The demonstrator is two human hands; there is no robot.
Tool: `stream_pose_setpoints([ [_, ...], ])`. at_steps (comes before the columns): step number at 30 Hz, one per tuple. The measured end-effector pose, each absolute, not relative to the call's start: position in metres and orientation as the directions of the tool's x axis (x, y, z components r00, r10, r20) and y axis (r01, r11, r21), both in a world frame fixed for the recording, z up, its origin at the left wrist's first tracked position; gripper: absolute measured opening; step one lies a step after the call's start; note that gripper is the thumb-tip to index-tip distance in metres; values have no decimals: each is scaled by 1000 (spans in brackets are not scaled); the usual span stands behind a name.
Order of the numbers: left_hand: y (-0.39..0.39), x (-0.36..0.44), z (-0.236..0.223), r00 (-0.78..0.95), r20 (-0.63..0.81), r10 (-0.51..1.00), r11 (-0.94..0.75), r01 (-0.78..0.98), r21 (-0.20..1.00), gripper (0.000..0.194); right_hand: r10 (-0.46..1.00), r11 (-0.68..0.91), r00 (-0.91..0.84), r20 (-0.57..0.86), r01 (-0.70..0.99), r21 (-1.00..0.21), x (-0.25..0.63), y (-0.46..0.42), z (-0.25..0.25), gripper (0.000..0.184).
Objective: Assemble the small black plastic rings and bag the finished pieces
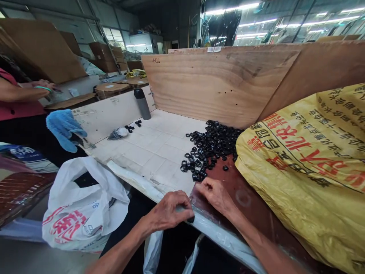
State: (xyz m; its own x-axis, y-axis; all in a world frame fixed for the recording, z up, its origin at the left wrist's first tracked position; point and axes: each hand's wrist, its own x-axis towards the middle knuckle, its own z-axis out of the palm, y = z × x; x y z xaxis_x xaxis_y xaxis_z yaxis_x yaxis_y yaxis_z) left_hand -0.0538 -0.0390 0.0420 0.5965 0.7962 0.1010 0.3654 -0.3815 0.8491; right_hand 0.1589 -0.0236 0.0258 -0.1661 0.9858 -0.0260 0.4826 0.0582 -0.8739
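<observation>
My left hand is curled over the table's front edge, its fingertips closed on a small black plastic part, mostly hidden by the fingers. My right hand is just right of it, over a reddish-brown board. Its fingers are bent together and slightly blurred, so anything between them is hidden. Just beyond the right hand, a heap of small black plastic rings spreads over the table and the board's far end. A few loose rings lie closest to the right fingers.
A yellow printed sack fills the right side. Wooden panels wall the back. A grey bottle, a small plastic bag and a blue cloth are to the left. A white bag hangs lower left. Another person stands far left.
</observation>
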Motion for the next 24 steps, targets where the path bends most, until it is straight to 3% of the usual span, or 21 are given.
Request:
stream_pose_setpoints([
  [3, -22, -42, 37, 410, 148, 900, -345, 463, 816, 13, 976, 202, -68, 207, 641, -741, 164, -18, 17, 10],
  [5, -7, -30, 24, 324, 241, 915, -384, 514, 767, 23, 945, 309, -139, 296, 677, -668, 165, -14, 9, 26],
  [8, 10, -18, 6, 355, 298, 886, -457, 562, 689, 29, 913, 393, -229, 337, 711, -583, 164, -12, 1, 26],
  [11, 13, -19, -3, 344, 285, 895, -438, 553, 709, 23, 917, 383, -230, 327, 741, -552, 162, -12, -3, 20],
  [13, 10, -23, -2, 307, 210, 928, -341, 476, 811, 22, 922, 369, -225, 314, 753, -545, 161, -12, -3, 19],
  [16, 4, -28, 5, 308, -10, 951, -57, 209, 976, 27, 925, 360, -217, 312, 764, -535, 161, -13, -1, 24],
  [20, 0, -33, 10, 390, -142, 910, 207, -129, 970, 37, 899, 427, -301, 318, 761, -489, 159, -14, 0, 40],
  [24, 0, -38, 11, 376, -128, 918, 240, -268, 933, 41, 864, 495, -379, 332, 762, -417, 156, -14, -4, 18],
])
